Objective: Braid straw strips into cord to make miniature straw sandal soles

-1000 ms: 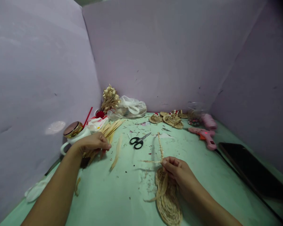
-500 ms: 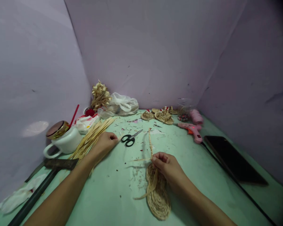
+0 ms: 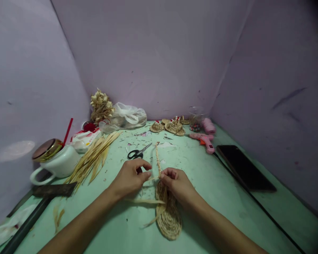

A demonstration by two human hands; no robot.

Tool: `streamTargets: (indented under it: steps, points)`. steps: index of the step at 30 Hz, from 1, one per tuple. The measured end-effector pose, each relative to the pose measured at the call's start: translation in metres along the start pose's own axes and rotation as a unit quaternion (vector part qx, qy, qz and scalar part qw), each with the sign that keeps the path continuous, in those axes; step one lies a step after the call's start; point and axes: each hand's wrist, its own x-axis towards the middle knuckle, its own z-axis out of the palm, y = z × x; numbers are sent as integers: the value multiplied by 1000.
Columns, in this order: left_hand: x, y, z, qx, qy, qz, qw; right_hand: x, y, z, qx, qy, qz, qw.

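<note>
My right hand (image 3: 178,183) pinches the lower end of a thin straw braid (image 3: 158,160), which stretches away from me toward the back. Under the braid lies a coiled, woven straw sole (image 3: 169,224) shaped like a slipper, partly covered by my right fingers. My left hand (image 3: 134,176) is just left of the braid, its thumb and forefinger apart; its other fingers are curled. A short loose strand runs between the two hands. One pale flat straw strip (image 3: 145,201) crosses the table below my left hand and reaches over the sole.
Black-handled scissors (image 3: 138,153) lie beyond my left hand. On the left are a straw bundle (image 3: 95,155), a white mug (image 3: 60,164) and a hammer (image 3: 53,189). Finished woven pieces (image 3: 175,127) sit at the back. To the right are a pink glue gun (image 3: 205,140) and a dark tablet (image 3: 245,167).
My left hand has come from beside the straw bundle to the braid, and a pale strip now lies across the sole. My right hand keeps its pinch. The view has shifted right.
</note>
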Motion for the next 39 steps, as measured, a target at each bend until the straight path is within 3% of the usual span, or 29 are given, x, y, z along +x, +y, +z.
streamTargets:
  steps: [2,4,8,11,17,20,26,39]
  points:
    - [-6,7,4,21,-13,61,998,2,2,0,3,6,2,1000]
    - [-14,15,7,62,-69,93,991,3,4,0,12,11,7,1000]
    - [-23,24,10,168,-152,77,971,3,3,0,11,13,16,1000]
    - [-23,23,10,188,-185,79,961,2,2,0,2,12,19,1000]
    - [-8,4,5,81,-160,1,984,1,1,0,-7,1,12,1000]
    - [-1,-5,2,27,-128,5,991,0,0,-1,-27,-5,3,1000]
    - [2,-14,10,28,-63,-20,997,-1,-3,-1,-29,-23,14,999]
    - [5,-15,11,-55,-95,-8,994,-3,-5,0,-18,-21,18,999]
